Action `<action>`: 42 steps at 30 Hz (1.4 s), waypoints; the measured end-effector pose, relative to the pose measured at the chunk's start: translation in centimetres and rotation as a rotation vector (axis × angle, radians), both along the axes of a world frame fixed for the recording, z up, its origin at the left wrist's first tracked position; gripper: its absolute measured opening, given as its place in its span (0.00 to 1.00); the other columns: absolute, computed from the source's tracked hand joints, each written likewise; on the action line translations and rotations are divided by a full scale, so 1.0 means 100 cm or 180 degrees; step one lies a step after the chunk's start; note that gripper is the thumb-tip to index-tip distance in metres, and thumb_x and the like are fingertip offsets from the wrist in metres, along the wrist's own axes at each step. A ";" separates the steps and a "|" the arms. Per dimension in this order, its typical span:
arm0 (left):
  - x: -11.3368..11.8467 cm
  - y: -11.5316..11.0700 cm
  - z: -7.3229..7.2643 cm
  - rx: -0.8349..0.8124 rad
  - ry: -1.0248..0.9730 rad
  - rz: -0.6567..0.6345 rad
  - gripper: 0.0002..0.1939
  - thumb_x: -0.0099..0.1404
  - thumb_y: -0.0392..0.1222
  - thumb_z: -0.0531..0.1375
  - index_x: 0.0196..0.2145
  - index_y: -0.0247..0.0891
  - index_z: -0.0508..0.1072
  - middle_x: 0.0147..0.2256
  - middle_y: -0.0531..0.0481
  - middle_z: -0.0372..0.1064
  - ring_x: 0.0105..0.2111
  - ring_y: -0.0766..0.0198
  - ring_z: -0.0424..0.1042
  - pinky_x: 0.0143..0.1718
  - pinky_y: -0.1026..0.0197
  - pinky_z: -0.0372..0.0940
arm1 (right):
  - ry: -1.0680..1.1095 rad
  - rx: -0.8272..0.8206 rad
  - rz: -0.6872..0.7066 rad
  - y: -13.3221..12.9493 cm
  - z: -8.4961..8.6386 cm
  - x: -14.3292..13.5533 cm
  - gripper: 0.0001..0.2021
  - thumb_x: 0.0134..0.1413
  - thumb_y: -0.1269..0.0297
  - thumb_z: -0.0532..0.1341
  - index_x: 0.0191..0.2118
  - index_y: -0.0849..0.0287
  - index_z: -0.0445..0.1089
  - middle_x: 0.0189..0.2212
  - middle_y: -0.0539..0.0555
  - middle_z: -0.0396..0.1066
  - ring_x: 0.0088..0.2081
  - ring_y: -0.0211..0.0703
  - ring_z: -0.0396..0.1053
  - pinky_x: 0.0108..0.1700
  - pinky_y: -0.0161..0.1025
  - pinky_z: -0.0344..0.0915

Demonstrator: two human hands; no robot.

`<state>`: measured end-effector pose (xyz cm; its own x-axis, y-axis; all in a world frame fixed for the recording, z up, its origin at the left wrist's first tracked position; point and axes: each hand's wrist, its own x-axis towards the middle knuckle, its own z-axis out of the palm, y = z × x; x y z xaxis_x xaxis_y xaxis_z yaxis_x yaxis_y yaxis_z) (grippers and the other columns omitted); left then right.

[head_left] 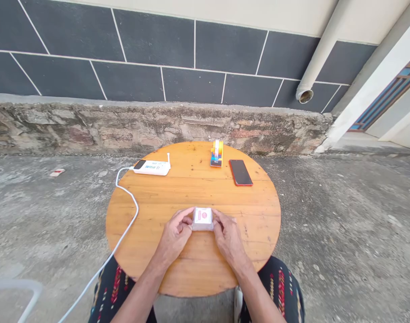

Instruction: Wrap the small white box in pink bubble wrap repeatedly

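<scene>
A small package [202,219] wrapped in clear plastic, with a white label and red print, rests on the near half of the round wooden table [144,233]. My left hand [176,233] grips its left end, fingers bent against the side. On the opposite end, my right hand [228,234] holds it the same way, thumb and forefinger at the edge. The package lies between both hands with its label facing up. Its underside is hidden.
Toward the back stands a yellow and blue tape dispenser [216,154]. A phone with a red edge [240,172] lies right of it. At the left is a white device [153,167] with a white cable [133,215] running off the table. Behind is a tiled wall [151,40].
</scene>
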<state>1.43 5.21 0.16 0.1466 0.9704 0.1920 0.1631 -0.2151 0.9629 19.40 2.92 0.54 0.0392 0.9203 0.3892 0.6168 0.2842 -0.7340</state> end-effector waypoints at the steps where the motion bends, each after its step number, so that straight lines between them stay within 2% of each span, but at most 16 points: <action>1: 0.000 0.000 0.000 0.0023 -0.0002 0.0063 0.22 0.57 0.36 0.54 0.50 0.33 0.68 0.35 0.48 0.67 0.34 0.64 0.69 0.37 0.61 0.67 | -0.0007 -0.0026 -0.0076 0.000 -0.001 0.000 0.18 0.56 0.72 0.51 0.49 0.58 0.70 0.35 0.55 0.76 0.37 0.47 0.71 0.43 0.43 0.65; 5: 0.000 0.001 -0.002 0.0005 0.0200 0.0142 0.22 0.58 0.36 0.53 0.51 0.34 0.68 0.33 0.50 0.67 0.33 0.64 0.69 0.37 0.61 0.66 | -0.0182 -0.0029 -0.0271 0.000 -0.003 0.001 0.16 0.57 0.71 0.51 0.48 0.60 0.70 0.37 0.57 0.75 0.39 0.48 0.71 0.44 0.44 0.64; 9: 0.001 0.003 -0.003 0.0079 0.0292 -0.0047 0.20 0.61 0.37 0.53 0.51 0.37 0.69 0.39 0.48 0.68 0.37 0.63 0.70 0.39 0.60 0.67 | -0.0442 0.0013 -0.0098 0.001 -0.001 0.000 0.16 0.58 0.71 0.52 0.50 0.58 0.70 0.42 0.56 0.75 0.43 0.48 0.70 0.47 0.44 0.62; 14: 0.001 0.006 -0.002 0.0259 0.0349 -0.0163 0.20 0.61 0.35 0.54 0.50 0.40 0.70 0.43 0.48 0.68 0.37 0.63 0.70 0.41 0.59 0.67 | -0.0526 -0.0014 -0.0068 0.002 0.000 -0.001 0.17 0.58 0.71 0.52 0.49 0.55 0.71 0.41 0.55 0.75 0.42 0.47 0.71 0.46 0.42 0.63; 22: 0.005 0.001 -0.003 0.0297 0.0313 0.0204 0.18 0.60 0.35 0.54 0.48 0.38 0.71 0.42 0.47 0.69 0.33 0.65 0.70 0.35 0.62 0.67 | -0.0224 0.0116 -0.0166 0.001 -0.001 0.000 0.15 0.60 0.69 0.50 0.49 0.58 0.70 0.41 0.56 0.74 0.42 0.47 0.70 0.47 0.45 0.63; 25: 0.005 -0.002 -0.004 0.0324 0.0230 0.0206 0.21 0.60 0.34 0.53 0.51 0.38 0.68 0.44 0.46 0.67 0.33 0.66 0.70 0.35 0.63 0.68 | -0.0141 0.0209 -0.0202 -0.004 0.001 0.000 0.16 0.63 0.65 0.49 0.51 0.56 0.67 0.46 0.57 0.71 0.48 0.47 0.67 0.51 0.47 0.61; 30: 0.005 -0.002 -0.001 0.0431 0.0162 0.0025 0.22 0.60 0.33 0.53 0.52 0.40 0.66 0.49 0.45 0.64 0.35 0.67 0.69 0.36 0.63 0.68 | -0.0426 0.0157 0.0043 -0.009 0.004 -0.002 0.20 0.66 0.61 0.46 0.60 0.50 0.58 0.59 0.54 0.58 0.61 0.47 0.53 0.60 0.51 0.52; 35: 0.006 -0.002 0.001 0.0456 0.0186 -0.0092 0.21 0.60 0.31 0.52 0.51 0.41 0.68 0.50 0.46 0.63 0.36 0.66 0.69 0.36 0.63 0.69 | -0.0795 -0.0040 0.0080 -0.007 0.005 -0.005 0.22 0.65 0.57 0.47 0.63 0.46 0.54 0.64 0.54 0.49 0.63 0.51 0.51 0.60 0.55 0.51; 42: 0.005 -0.003 0.003 0.0434 0.0239 -0.0094 0.21 0.59 0.31 0.52 0.50 0.40 0.68 0.49 0.46 0.65 0.36 0.66 0.69 0.35 0.63 0.68 | -0.0969 -0.0084 0.0172 -0.005 0.008 -0.008 0.21 0.65 0.56 0.47 0.61 0.47 0.56 0.65 0.56 0.49 0.62 0.53 0.51 0.59 0.56 0.53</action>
<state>1.95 4.87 0.42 0.1934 0.9312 0.3090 0.2252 -0.3487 0.9098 18.63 2.42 1.31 -0.1247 0.9279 0.3514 0.7941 0.3057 -0.5253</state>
